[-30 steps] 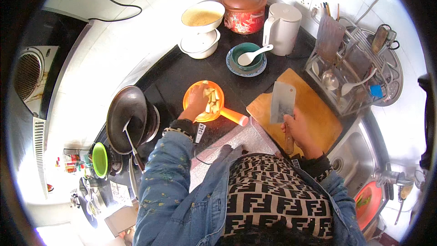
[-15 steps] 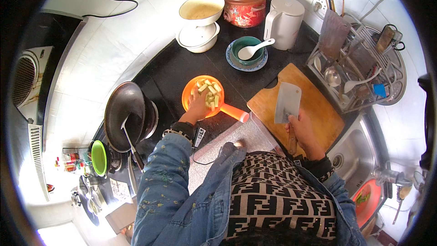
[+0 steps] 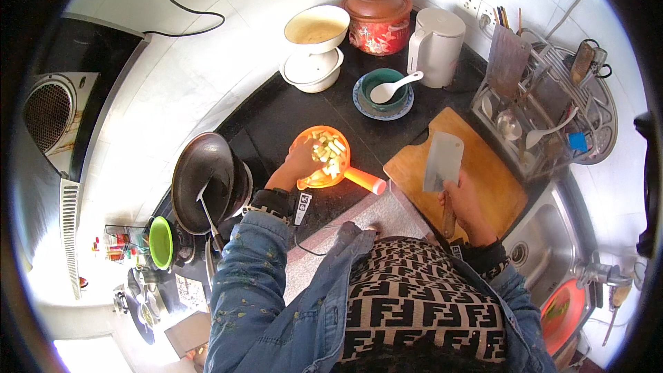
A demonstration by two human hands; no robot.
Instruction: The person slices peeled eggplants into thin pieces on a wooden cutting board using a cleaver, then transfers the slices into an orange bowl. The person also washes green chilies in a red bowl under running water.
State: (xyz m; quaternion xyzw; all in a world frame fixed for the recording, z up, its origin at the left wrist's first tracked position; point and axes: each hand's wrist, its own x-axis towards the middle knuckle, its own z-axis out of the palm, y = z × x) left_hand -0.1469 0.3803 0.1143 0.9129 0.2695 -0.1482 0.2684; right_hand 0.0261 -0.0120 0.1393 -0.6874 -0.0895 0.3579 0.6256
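My left hand [image 3: 300,160] reaches over the left side of an orange plastic scoop bowl [image 3: 320,181] with a long handle. Its fingertips dip in beside pale green, chopped vegetable pieces [image 3: 331,146]; how tightly they are curled is hard to see. My right hand [image 3: 464,202] is closed round the wooden handle of a cleaver [image 3: 443,159]. The broad metal blade points away from me, above a wooden cutting board [image 3: 494,179]. Whether the blade touches the board I cannot tell.
A dark wok [image 3: 200,173] with a spatula stands left. Behind are stacked pale bowls [image 3: 316,27], a red clay pot [image 3: 376,24], a white kettle [image 3: 440,45] and a green bowl [image 3: 384,81] with a spoon. A dish rack [image 3: 532,103] and sink [image 3: 539,235] lie right.
My left hand has shifted toward the scoop bowl's left side, and more of the vegetable pieces show. The right hand keeps its hold on the cleaver. The whole view has shifted slightly.
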